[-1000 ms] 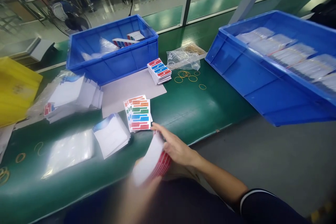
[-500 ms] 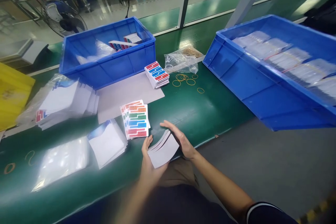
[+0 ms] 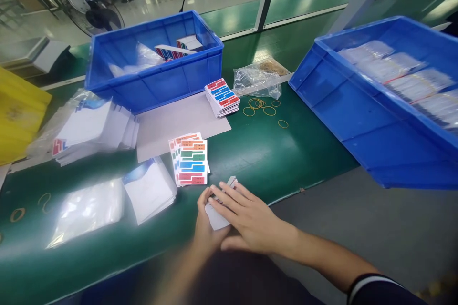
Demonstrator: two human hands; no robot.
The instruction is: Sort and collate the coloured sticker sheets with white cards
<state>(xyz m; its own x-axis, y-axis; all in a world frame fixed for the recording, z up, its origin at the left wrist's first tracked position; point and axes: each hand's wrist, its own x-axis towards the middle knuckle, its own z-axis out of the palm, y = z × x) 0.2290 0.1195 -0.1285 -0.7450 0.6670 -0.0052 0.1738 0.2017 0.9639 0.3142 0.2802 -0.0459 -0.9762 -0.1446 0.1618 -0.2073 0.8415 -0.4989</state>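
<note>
At six o'clock, the left hand grasps a paper stack, right hand spread over it; probably light, bendy; grip edges.

Right hand over left, palm down

So the right hand is laid out flat above the left one, fingers a bit spread and aimed up and left, thumb sticking out lower down. Left hand is cupped underneath, partly covered. Right forearm is bare and slants in from lower right. Left forearm comes up from the bottom, pretty blurry tbh.
</note>
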